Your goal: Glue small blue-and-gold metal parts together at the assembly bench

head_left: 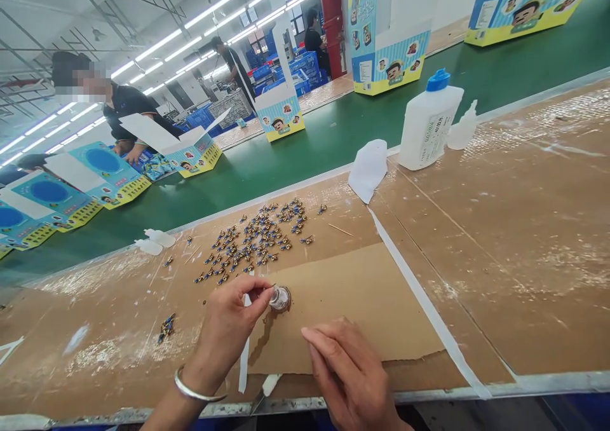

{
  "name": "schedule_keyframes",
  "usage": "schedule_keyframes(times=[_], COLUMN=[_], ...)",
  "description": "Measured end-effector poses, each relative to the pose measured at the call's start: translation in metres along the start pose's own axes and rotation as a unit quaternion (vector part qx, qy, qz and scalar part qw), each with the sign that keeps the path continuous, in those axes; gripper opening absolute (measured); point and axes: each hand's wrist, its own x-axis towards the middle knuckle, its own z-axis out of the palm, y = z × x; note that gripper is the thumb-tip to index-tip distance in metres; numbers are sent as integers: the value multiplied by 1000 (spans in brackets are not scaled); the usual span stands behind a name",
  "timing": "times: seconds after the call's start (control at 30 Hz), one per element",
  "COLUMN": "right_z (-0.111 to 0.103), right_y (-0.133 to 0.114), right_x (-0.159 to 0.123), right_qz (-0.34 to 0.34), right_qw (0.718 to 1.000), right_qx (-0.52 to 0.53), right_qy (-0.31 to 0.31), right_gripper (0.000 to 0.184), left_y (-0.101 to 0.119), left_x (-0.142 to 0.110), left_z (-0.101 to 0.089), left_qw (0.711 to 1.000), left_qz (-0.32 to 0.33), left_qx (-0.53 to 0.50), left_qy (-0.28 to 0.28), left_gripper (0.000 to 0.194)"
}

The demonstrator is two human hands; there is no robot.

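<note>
Fingers of the left hand (229, 329) pinch a thin stick, its tip in a small glue dish (281, 298) on the cardboard (362, 310). Right hand (350, 374) rests flat and loose nearby, holding nothing, below scattered small parts (257, 237).

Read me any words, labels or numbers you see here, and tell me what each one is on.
None can be read.
White bottle with the blue cap: its label has dark print, too small and blurred.
Blue and yellow boxes on the green belt: cartoon faces and small white panels, lettering illegible.
Cardboard under the left hand and right hand: no print.
</note>
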Motion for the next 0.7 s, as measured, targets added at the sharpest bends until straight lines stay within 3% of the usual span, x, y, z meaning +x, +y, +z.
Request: schedule_keyframes(times=[0.53, 0.7], right_z=[0, -2], right_y=[0, -1], right_x=[-2, 0], right_qz=[5, 3], right_qw=[1000, 1000], right_qx=[3, 2], right_qy=[7, 3], right_gripper=[31, 31], left_y=[-1, 4], left_x=[3, -7], left_z=[3, -9], left_qw=[999, 1000], left_qz=[26, 3], left_qx=[26, 4], left_qy=[-13, 23], left_gripper=[13, 14])
